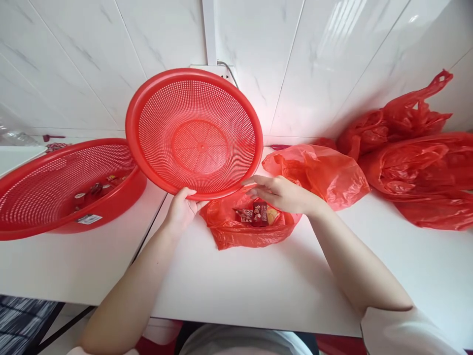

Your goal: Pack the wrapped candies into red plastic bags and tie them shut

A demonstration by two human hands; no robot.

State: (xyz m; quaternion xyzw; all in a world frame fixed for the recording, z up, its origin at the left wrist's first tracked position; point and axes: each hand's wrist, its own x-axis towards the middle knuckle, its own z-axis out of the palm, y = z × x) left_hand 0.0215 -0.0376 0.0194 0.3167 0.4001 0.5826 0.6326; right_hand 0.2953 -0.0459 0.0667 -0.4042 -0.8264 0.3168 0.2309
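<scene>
A round red plastic colander [201,146] is tilted up with its perforated inside facing me; no items show in it. My left hand [182,211] pinches its lower rim, thumb on the inner side. At the rim's lower right is my right hand [279,193], its fingers stretched out; whether they touch the rim I cannot tell. Beneath lies an open red plastic bag [254,236] on the white table, with several small snack packets [259,214] inside, dark red and yellowish.
Left stands a larger red basket [121,204] with several small packets [96,190] at its bottom. A loose red bag [325,172] lies right of the colander, with full red bags [424,167] beyond it. A tiled wall [295,59] rises behind the table [236,291].
</scene>
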